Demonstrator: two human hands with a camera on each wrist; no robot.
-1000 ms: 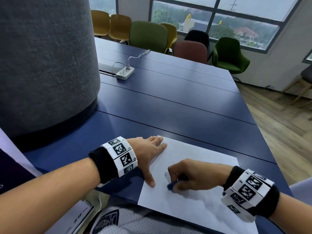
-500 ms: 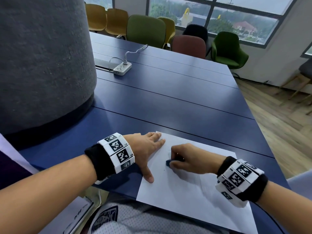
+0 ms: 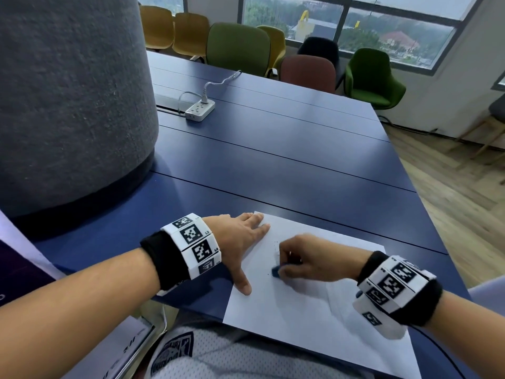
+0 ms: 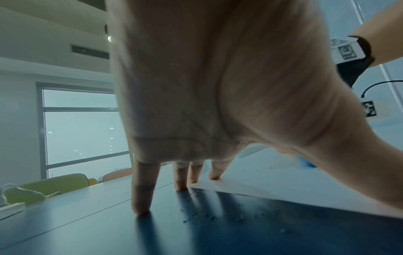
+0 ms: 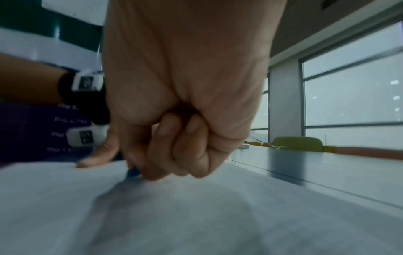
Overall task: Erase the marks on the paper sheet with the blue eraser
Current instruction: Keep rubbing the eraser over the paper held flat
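Note:
A white paper sheet (image 3: 295,318) lies at the near edge of the blue table (image 3: 273,165). My right hand (image 3: 306,258) curls its fingers round the blue eraser (image 3: 275,271) and presses it onto the sheet's left part; only the eraser's tip shows (image 5: 133,172). Faint specks (image 3: 276,246) dot the paper just beyond it. My left hand (image 3: 240,242) lies flat with straight fingers, the thumb and index fingertip on the sheet's left edge, the other fingertips (image 4: 141,210) on the table. The eraser (image 4: 306,163) shows blurred past the thumb.
A big grey felt-covered column (image 3: 68,105) stands on the table at the left. A white power strip (image 3: 199,110) with its cable lies further back. Coloured chairs (image 3: 237,47) line the far side. Eraser crumbs (image 4: 207,215) lie on the table by my left hand.
My right hand rubbed the eraser away from me up the sheet and has come back towards me a little. My left hand has kept its place on the sheet's edge.

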